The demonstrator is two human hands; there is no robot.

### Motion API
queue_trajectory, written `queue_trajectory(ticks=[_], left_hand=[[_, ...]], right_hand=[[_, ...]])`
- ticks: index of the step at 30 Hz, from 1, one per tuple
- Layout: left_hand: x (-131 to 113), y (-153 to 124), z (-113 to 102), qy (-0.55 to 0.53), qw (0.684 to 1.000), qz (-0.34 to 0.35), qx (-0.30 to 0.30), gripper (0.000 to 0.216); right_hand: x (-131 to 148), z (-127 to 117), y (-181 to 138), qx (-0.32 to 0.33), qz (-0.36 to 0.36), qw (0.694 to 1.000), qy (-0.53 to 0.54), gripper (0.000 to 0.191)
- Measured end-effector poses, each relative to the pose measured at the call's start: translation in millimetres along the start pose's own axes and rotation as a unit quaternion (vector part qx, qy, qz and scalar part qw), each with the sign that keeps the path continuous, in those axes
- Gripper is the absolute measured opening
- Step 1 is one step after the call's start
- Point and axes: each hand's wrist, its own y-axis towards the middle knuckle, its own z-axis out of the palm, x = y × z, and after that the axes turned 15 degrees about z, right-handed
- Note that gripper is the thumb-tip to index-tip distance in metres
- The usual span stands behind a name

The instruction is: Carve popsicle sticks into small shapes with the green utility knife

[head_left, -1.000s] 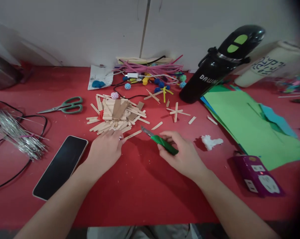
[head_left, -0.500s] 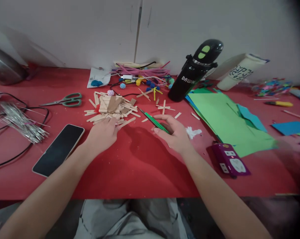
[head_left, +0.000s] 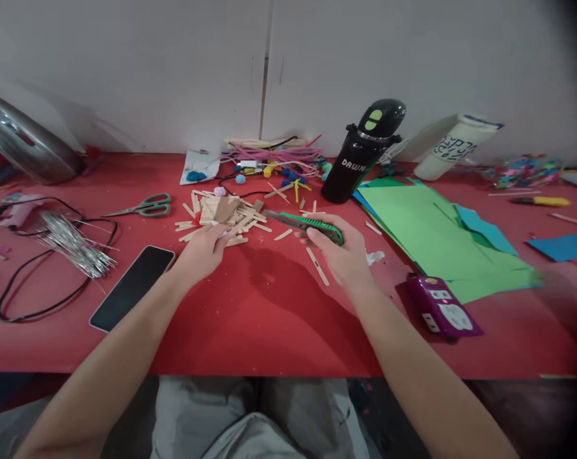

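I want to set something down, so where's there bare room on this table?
Mostly bare: between left forearm and right forearm, nearer you than the loose stick. Also right of the purple box, nearer you than the green paper. Crowded: farther back, from the stick pile to the black bottle.

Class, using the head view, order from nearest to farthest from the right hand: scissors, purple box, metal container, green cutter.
1. Green cutter: held in the right hand.
2. Purple box: to the right.
3. Scissors: to the left.
4. Metal container: far left.
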Motion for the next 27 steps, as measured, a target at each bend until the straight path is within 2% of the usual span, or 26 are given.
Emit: queue_trajectory(ticks=[7, 15, 18, 24, 27], left_hand=[[3.2, -1.0, 0.2, 0.011, 1.0, 0.002, 0.026, 0.035], [-5.3, -1.9, -5.8, -0.008, 0.999, 0.008, 0.042, 0.027], [-4.5, -2.7, -3.6, -0.018, 0.998, -0.011, 0.066, 0.03], [-0.3, -3.8, 1.1, -0.013, 0.995, -0.038, 0.096, 0.038], [-4.5, -3.9, 1.3, -0.004, 0.992, -0.037, 0.122, 0.038]], right_hand=[[-2.0, 0.8, 3.4, -0.033, 0.002, 0.999, 0.039, 0.041], [-1.6, -1.1, 5.9, -0.003, 0.05, 0.993, 0.103, 0.042], [0.5, -3.9, 4.2, -0.016, 0.039, 0.997, 0.068, 0.041], [2.6, -4.8, -5.5, -0.045, 0.004, 0.995, -0.088, 0.05], [2.2, -1.5, -12.9, -0.082, -0.054, 0.986, -0.135, 0.048]])
